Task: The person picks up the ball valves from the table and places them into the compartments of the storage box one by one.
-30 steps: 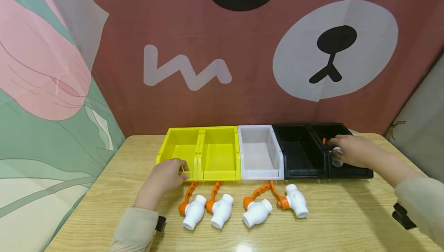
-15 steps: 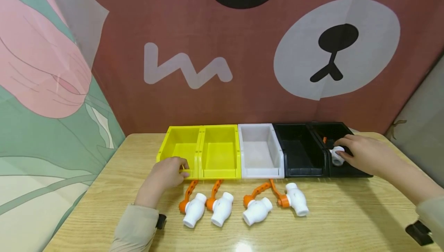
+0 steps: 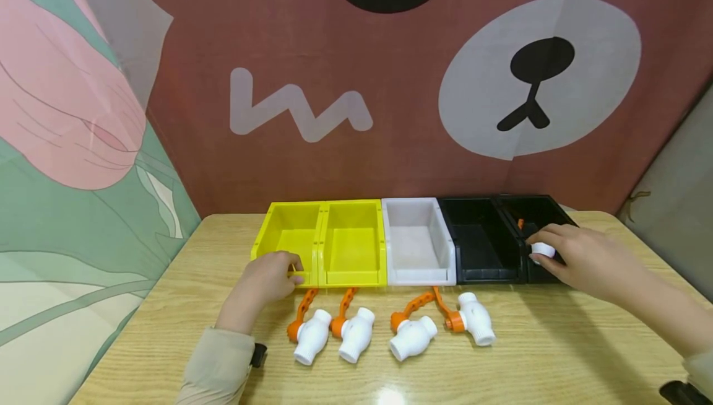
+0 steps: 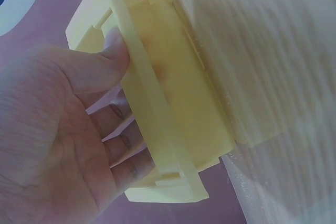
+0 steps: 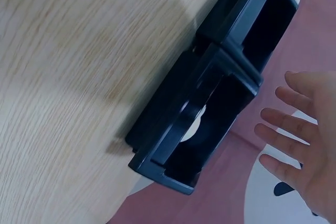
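Observation:
My left hand [image 3: 273, 276] grips the front lip of the leftmost yellow bin [image 4: 173, 93], fingers over the lip and thumb at its edge. In the right wrist view my right hand [image 5: 310, 129] has its fingers spread and holds nothing, above the rightmost black bin [image 5: 152, 169]. Inside that bin lies a white ball valve [image 3: 543, 249]. The tip of its orange handle shows farther back, and the rest is hidden by the hand and the bin wall. Several white valves with orange lever handles lie on the table, including one valve [image 3: 313, 337] nearest my left hand.
A second yellow bin [image 3: 352, 278], a white bin [image 3: 421, 276] and another black bin [image 3: 490, 276] stand side by side between the two end bins. Behind the wooden table [image 3: 529, 355] hangs a printed cloth [image 3: 406, 145].
My right hand has loosened its fingers from the white valve in the rightmost black bin and shifted slightly toward me. My left hand stays on the yellow bin.

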A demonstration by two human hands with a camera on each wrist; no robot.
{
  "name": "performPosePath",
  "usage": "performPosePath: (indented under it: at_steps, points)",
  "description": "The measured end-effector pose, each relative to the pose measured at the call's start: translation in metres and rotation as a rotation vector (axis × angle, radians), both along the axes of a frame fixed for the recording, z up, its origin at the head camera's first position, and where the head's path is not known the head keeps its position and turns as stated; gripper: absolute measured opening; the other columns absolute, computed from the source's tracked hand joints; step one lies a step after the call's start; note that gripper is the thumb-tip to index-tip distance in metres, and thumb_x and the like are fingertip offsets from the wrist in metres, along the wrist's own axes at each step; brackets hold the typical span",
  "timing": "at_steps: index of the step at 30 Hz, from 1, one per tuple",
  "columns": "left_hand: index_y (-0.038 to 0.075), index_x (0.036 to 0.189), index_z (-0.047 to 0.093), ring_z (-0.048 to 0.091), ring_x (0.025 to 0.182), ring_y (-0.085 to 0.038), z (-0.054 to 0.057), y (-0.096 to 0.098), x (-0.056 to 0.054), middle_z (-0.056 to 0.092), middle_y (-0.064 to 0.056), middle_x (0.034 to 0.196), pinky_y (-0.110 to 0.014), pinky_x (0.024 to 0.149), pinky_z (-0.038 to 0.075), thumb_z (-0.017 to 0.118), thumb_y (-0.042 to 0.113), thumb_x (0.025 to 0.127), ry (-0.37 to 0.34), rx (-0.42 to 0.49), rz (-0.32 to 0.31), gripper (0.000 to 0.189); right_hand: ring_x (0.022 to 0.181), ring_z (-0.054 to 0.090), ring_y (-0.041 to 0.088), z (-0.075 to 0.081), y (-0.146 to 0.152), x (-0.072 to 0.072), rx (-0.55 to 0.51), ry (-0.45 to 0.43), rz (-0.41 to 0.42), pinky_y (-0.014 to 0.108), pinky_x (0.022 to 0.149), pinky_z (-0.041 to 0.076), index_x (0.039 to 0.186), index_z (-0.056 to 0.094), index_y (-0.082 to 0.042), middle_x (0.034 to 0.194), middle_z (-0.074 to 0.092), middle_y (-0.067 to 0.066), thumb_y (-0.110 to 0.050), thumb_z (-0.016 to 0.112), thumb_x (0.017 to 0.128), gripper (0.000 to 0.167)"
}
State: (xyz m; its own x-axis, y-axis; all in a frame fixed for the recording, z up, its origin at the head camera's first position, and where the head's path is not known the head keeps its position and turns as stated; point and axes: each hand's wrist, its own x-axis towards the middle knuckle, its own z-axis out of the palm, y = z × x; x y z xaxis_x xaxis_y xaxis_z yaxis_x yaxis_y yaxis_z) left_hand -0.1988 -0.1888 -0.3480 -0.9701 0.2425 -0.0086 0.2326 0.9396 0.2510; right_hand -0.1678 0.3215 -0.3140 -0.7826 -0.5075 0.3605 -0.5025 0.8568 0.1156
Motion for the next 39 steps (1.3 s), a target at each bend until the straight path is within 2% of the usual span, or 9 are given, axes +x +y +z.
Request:
performPosePath:
  at_steps: [7, 14, 18, 28, 35, 39]
  points:
    - [0.016, 0.092, 0.071, 0.057, 0.080, -0.020, 0.000, 0.000, -0.001, 0.066, -0.002, 0.093, -0.042, 0.075, 0.050, 0.077, 0.021, 0.088, -0.008, 0.002, 0.001, 0.009, 0.068, 0.063, 0.012, -0.001, -0.014, 0.010, 0.003, 0.090, 0.056, 0.031, 0.055, 0.050, 0.102, 0.073, -0.014, 0.100, 0.068, 0.002, -0.021, 0.086, 0.072, 0.033]
    - [0.016, 0.092, 0.072, 0.057, 0.080, -0.021, 0.000, -0.001, 0.001, 0.066, -0.002, 0.093, -0.042, 0.075, 0.051, 0.077, 0.020, 0.088, -0.008, 0.002, 0.003, 0.008, 0.084, 0.068, 0.021, -0.003, -0.032, 0.019, -0.012, 0.038, 0.070, 0.043, 0.070, 0.056, 0.105, 0.073, -0.018, 0.101, 0.067, -0.002, -0.024, 0.085, 0.076, 0.031]
    - [0.016, 0.092, 0.071, 0.058, 0.081, -0.021, 0.000, -0.001, 0.002, 0.066, -0.002, 0.093, -0.042, 0.075, 0.051, 0.077, 0.020, 0.088, -0.004, 0.003, -0.003, 0.008, 0.089, 0.069, 0.022, -0.004, -0.041, 0.023, -0.016, 0.014, 0.076, 0.045, 0.074, 0.056, 0.106, 0.073, -0.019, 0.102, 0.067, -0.004, -0.027, 0.084, 0.078, 0.031]
    - [0.015, 0.092, 0.071, 0.056, 0.078, -0.020, 0.000, -0.001, 0.002, 0.065, -0.002, 0.091, -0.041, 0.073, 0.050, 0.077, 0.019, 0.088, -0.001, 0.011, -0.003, 0.009, 0.084, 0.067, 0.015, -0.010, -0.058, 0.028, -0.006, 0.021, 0.121, 0.036, 0.068, 0.055, 0.106, 0.072, -0.023, 0.104, 0.066, -0.008, -0.029, 0.084, 0.078, 0.032]
    - [0.017, 0.089, 0.070, 0.055, 0.075, -0.019, -0.003, -0.001, 0.001, 0.063, 0.000, 0.087, -0.040, 0.070, 0.049, 0.077, 0.021, 0.087, 0.015, 0.001, -0.009, 0.009, 0.084, 0.067, 0.014, -0.013, -0.066, 0.033, -0.016, 0.023, 0.155, 0.037, 0.068, 0.056, 0.106, 0.072, -0.022, 0.104, 0.066, -0.009, -0.029, 0.085, 0.077, 0.034]
    - [0.017, 0.089, 0.070, 0.055, 0.075, -0.019, -0.005, -0.001, -0.001, 0.064, 0.001, 0.087, -0.040, 0.070, 0.049, 0.078, 0.021, 0.087, 0.017, 0.001, -0.010, 0.009, 0.089, 0.067, 0.016, -0.014, -0.072, 0.037, -0.007, -0.051, 0.131, 0.041, 0.073, 0.056, 0.108, 0.072, -0.022, 0.107, 0.065, -0.008, -0.034, 0.082, 0.080, 0.033]
